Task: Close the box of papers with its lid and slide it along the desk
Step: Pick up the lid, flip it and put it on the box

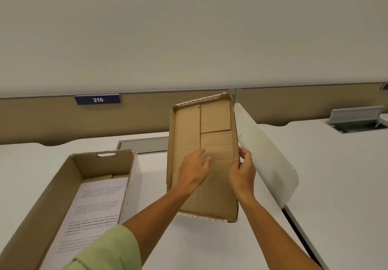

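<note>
The cardboard lid [216,122] is held up off the desk, tilted, with its brown inside facing me. My right hand [243,169] grips its right rim, thumb inside and fingers behind. My left hand [194,169] lies flat against the lid's inner face with the fingers spread. The open box [134,177] stands on the desk at the lower left, with printed papers [94,208] lying in its bottom and a handle slot in its far wall. The lid is to the right of the box and apart from it.
A white divider panel [270,158] rises just right of the lid between two white desks [201,244]. A cable hatch [144,144] lies behind the box, another hatch [357,120] is open at far right. A tan partition with a sign "216" [98,99] runs along the back.
</note>
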